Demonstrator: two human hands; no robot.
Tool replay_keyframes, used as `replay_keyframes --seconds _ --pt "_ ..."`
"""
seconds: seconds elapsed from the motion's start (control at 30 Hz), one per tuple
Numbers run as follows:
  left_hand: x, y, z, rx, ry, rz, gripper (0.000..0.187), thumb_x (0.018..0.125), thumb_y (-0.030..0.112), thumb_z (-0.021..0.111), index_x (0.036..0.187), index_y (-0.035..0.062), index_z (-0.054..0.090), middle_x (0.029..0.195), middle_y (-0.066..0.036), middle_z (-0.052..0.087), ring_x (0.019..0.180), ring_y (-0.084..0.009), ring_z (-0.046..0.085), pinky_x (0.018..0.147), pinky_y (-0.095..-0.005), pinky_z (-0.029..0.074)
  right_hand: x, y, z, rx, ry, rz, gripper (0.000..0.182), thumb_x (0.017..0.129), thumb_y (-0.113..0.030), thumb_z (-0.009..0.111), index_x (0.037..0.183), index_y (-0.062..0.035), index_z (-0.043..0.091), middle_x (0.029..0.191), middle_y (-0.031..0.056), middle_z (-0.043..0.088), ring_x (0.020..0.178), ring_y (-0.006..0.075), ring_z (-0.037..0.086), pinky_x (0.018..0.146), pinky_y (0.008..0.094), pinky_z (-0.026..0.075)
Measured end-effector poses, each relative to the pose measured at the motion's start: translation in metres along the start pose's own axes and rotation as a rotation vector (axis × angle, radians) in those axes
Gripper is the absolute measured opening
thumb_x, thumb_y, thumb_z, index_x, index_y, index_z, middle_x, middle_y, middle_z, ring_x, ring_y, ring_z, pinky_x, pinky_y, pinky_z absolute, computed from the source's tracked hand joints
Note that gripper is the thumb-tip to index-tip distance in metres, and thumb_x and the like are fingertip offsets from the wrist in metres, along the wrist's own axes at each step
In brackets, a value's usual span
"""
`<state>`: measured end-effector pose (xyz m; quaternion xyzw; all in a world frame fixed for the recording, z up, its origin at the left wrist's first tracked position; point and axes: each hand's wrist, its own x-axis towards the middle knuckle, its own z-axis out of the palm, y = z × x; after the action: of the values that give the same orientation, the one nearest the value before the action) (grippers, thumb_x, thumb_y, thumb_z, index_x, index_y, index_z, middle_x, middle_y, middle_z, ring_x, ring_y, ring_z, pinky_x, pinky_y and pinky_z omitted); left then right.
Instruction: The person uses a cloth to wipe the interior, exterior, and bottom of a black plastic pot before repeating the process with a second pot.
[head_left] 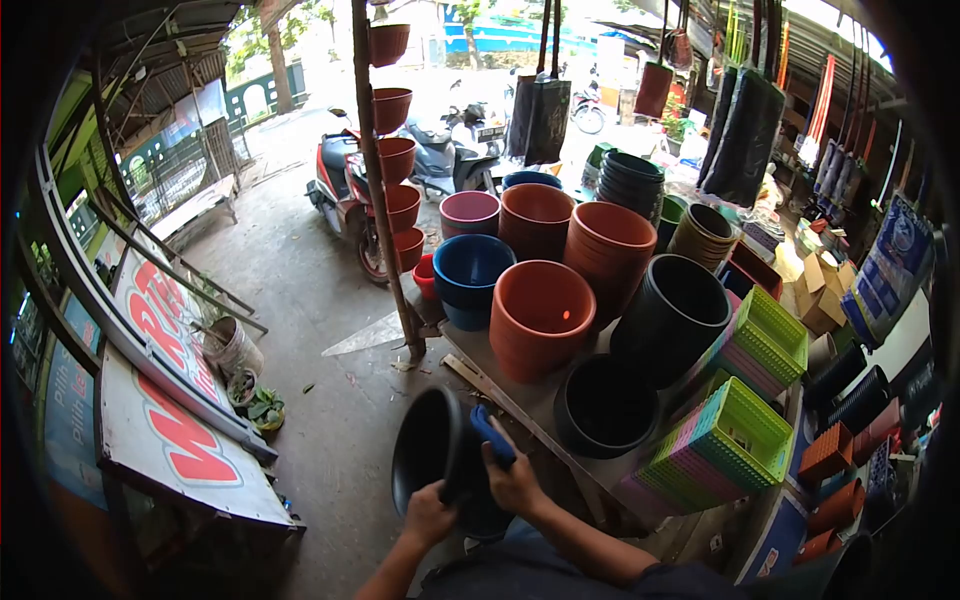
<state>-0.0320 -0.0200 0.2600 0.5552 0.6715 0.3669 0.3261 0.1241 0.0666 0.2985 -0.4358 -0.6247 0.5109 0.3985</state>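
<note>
My left hand [430,515] grips the rim of a black plant pot [418,450], which is tilted on its side with its mouth facing left. In my right hand [515,482] is a blue cloth-like item [492,432], held close to the pot's outer wall. Its exact kind is hard to make out. Right of my hands, another black pot [605,405] stands upright on the table [535,395], beside a terracotta-coloured pot [542,315].
Stacked blue [475,275], brown and black pots fill the table, with green baskets [745,430] on its right. A pole [385,200] carrying small pots rises at the table's corner. A signboard [190,430] leans at left; motorbikes [350,190] stand behind.
</note>
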Motion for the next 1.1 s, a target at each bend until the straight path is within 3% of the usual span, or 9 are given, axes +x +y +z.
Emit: replay_keyframes --seconds 0.07,0.2,0.4,0.6,0.67,0.73,1.0,1.07,1.1 --pt "0.001 -0.010 0.023 0.098 -0.038 0.104 0.024 0.080 0.017 0.068 0.100 0.0052 0.067 0.089 -0.018 0.068 0.082 -0.0348 0.068 0.071 -0.0428 0.053 0.003 0.024 0.012 -0.133 0.040 -0.119 0.069 0.096 -0.022 0.057 0.146 0.0080 0.021 0.146 0.0313 0.032 0.137 0.0406 0.033 0.115 0.0382 0.024" --pt "-0.003 -0.006 0.049 0.262 -0.104 0.175 0.030 0.073 0.010 0.064 0.103 0.0075 0.065 0.093 -0.014 0.067 0.084 -0.0356 0.067 0.074 -0.0450 0.054 -0.002 0.049 0.008 -0.429 0.111 -0.073 0.090 0.083 -0.007 0.065 0.150 0.0064 0.006 0.151 0.0294 0.020 0.142 0.0393 0.024 0.115 0.0370 0.024" --pt "-0.012 0.012 0.055 0.305 -0.155 0.265 0.037 0.073 0.014 0.066 0.110 0.0091 0.063 0.099 -0.012 0.068 0.087 -0.0347 0.066 0.074 -0.0446 0.055 -0.011 0.060 -0.023 -0.275 0.212 0.101 0.086 0.076 -0.001 0.062 0.148 0.0088 0.017 0.145 0.0289 0.033 0.137 0.0370 0.036 0.111 0.0358 0.032" --pt "-0.003 -0.007 0.046 0.462 -0.219 0.482 0.032 0.066 0.011 0.070 0.098 0.0162 0.070 0.093 -0.005 0.068 0.088 -0.0235 0.067 0.082 -0.0376 0.048 -0.014 0.048 -0.090 -0.232 0.444 0.063 0.078 0.074 0.003 0.060 0.144 0.0119 0.026 0.143 0.0301 0.038 0.135 0.0378 0.039 0.111 0.0367 0.033" --pt "0.004 -0.014 0.045 0.496 0.076 0.580 0.030 0.067 0.010 0.072 0.095 0.0192 0.071 0.089 0.000 0.068 0.096 -0.0171 0.065 0.091 -0.0394 0.041 -0.015 0.043 -0.113 -0.192 0.526 0.048 0.076 0.075 0.005 0.059 0.144 0.0122 0.026 0.142 0.0274 0.040 0.134 0.0335 0.041 0.110 0.0347 0.033" --pt "0.021 -0.010 0.048 0.488 0.082 0.628 0.029 0.068 0.008 0.072 0.095 0.0185 0.071 0.089 0.001 0.068 0.099 -0.0176 0.064 0.094 -0.0446 0.039 -0.012 0.044 -0.135 -0.120 0.548 0.061 0.076 0.075 0.006 0.058 0.144 0.0120 0.026 0.141 0.0257 0.041 0.134 0.0324 0.041 0.110 0.0343 0.033" --pt "0.100 0.100 0.091 0.237 0.113 0.805 0.021 0.079 0.007 0.069 0.097 0.0164 0.071 0.099 0.002 0.068 0.111 -0.0217 0.060 0.108 -0.0501 0.033 -0.003 -0.013 -0.265 -0.178 0.646 -0.076 0.070 0.081 0.004 0.057 0.146 0.0071 0.029 0.139 0.0213 0.044 0.131 0.0260 0.044 0.109 0.0318 0.033" --pt "0.129 0.153 0.101 0.209 0.152 1.006 0.015 0.079 0.003 0.069 0.093 0.0074 0.069 0.093 -0.007 0.068 0.104 -0.0303 0.062 0.088 -0.0414 0.051 0.005 -0.030 -0.304 -0.195 0.667 -0.194 0.069 0.084 0.002 0.057 0.146 0.0063 0.028 0.138 0.0213 0.045 0.129 0.0251 0.045 0.109 0.0316 0.032" --pt "0.144 0.176 0.109 0.205 0.146 1.010 0.015 0.079 0.003 0.069 0.093 0.0074 0.069 0.093 -0.007 0.068 0.104 -0.0303 0.062 0.088 -0.0414 0.051 0.012 -0.033 -0.327 -0.198 0.675 -0.192 0.069 0.084 0.002 0.057 0.146 0.0063 0.028 0.138 0.0213 0.045 0.129 0.0251 0.045 0.109 0.0316 0.032"
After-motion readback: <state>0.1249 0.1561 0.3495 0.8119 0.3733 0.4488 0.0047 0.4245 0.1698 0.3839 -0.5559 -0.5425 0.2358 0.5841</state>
